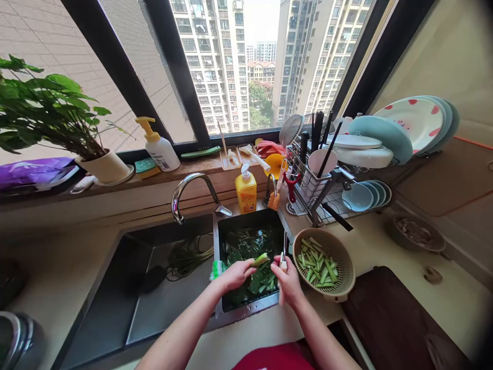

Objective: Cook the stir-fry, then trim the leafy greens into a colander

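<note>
Over the right sink basin (pixel 221 244), my left hand (pixel 235 275) is closed around a pale green vegetable stalk (pixel 261 259), its cut-looking end pointing right. Close by, my right hand (pixel 289 280) grips a small knife (pixel 285 240) by its light handle, with the thin blade pointing up and away from me. A small gap separates the stalk from my right fingertips. Dark water fills the basin, with green leaves and stalk pieces (pixel 265 282) in it. To the right, a beige colander (pixel 348 277) holds cut green stalk pieces (pixel 318 264).
A green-and-white sponge (pixel 216 270) sits on the basin's left edge. Long greens (pixel 188 257) lie in the left sink under the faucet (pixel 192 180). Behind stand a yellow bottle (pixel 246 192) and a dish rack (pixel 335 200). A dark board (pixel 400 313) lies front right.
</note>
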{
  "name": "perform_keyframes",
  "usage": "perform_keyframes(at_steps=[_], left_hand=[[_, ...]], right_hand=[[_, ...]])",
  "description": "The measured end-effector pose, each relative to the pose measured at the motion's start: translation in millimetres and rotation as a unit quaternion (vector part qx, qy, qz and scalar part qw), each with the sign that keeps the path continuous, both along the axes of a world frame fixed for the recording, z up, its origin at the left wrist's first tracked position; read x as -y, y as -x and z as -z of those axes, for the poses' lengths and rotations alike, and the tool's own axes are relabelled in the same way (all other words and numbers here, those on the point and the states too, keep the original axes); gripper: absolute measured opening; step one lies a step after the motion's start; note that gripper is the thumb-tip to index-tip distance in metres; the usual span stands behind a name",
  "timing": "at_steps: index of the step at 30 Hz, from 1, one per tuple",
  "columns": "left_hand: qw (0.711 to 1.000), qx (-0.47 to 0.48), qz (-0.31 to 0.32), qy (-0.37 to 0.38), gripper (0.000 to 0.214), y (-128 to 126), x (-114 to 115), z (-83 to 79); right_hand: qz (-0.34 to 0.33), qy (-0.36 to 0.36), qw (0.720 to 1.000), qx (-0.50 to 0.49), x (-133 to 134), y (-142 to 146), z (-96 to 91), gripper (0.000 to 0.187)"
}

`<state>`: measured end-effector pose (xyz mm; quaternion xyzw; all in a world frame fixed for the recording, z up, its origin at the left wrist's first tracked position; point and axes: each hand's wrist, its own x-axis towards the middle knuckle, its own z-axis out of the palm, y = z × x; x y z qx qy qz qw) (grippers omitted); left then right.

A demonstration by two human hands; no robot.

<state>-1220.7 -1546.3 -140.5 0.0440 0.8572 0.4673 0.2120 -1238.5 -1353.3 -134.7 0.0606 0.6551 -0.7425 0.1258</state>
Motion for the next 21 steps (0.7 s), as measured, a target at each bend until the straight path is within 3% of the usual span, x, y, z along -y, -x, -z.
perform_keyframes(at_steps=[5, 8, 11, 15, 18, 21], left_hand=[[0.971, 0.153, -0.077, -0.168, 0.039, 6.4, 1.8, -18.0], [0.948, 0.229, -0.071, -0.211, 0.043, 10.9, -2.4, -27.6], [0.946, 0.241, -0.041, -0.213, 0.044, 20.3, -12.6, -35.3], [0.958, 0.239, 0.038, -0.156, 0.045, 38.2, -39.4, -49.4], [0.95, 0.251, 0.13, -0.135, 0.046, 52.2, -68.2, -63.6], [0.935, 0.25, 0.223, -0.117, 0.046, 66.6, -99.7, -75.6]], right_hand=[[-0.059, -0.044, 0.995, 0.067, -30.4, -24.6, 7.1, 0.028], [-0.12, -0.071, 0.983, 0.116, -43.6, -46.9, 20.3, 0.023], [-0.171, -0.094, 0.973, 0.124, -51.7, -61.2, 26.3, 0.02], [-0.185, -0.093, 0.973, 0.105, -62.3, -61.2, 11.9, 0.021], [-0.177, -0.078, 0.979, 0.07, -75.0, -53.1, -7.3, 0.024], [-0.142, -0.123, 0.982, 0.034, -92.5, -45.2, -20.9, 0.026]])
